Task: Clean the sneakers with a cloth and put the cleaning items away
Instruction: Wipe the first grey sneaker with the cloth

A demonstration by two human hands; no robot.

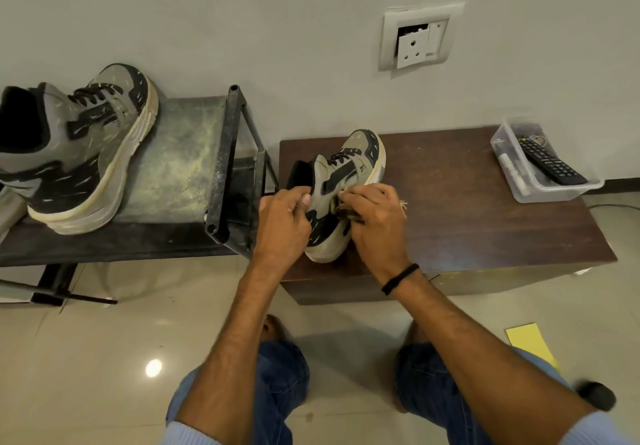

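Observation:
A grey and black sneaker [349, 174] stands on the low brown table [485, 222], toe pointing away from me. My left hand [282, 222] grips its heel collar. My right hand [375, 222] holds a crumpled dark cloth [343, 210] bunched against the shoe's side; frayed threads of it stick out past my knuckles. The second sneaker [79, 153] of the pair sits on a black metal rack [180, 167] at the left, well away from both hands.
A clear plastic bin [554, 191] with a TV remote [549, 162] and a white tube stands at the table's back right. A wall socket [419, 39] is above the table. A yellow sheet [530, 342] lies on the tiled floor by my right knee.

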